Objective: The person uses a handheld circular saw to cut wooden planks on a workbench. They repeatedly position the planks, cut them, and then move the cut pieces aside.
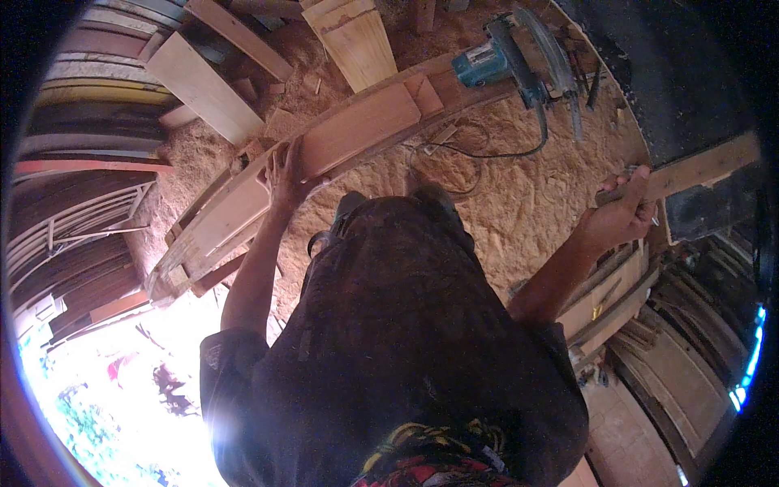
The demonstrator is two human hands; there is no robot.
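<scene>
My left hand (286, 174) lies across a reddish-brown plank (231, 215), fingers spread over the wood. To its right a second smooth plank (357, 130) rests along the same long beam (487, 97). My right hand (623, 213) is out to the right with its fingers curled round a brown piece of wood (608, 196), whose blunt end pokes out on the left. A wooden strip (706, 167) reaches in from the right edge to this hand; whether it is the same piece I cannot tell. A small pale tip shows below the fingers.
A teal circular saw (485, 63) sits at the beam's far end, its black cable (495, 154) trailing over sawdust (519, 195). Loose boards (207, 89) lean beyond the beam. Stacked timber (673, 373) stands at the lower right, and a dark surface (682, 73) fills the upper right.
</scene>
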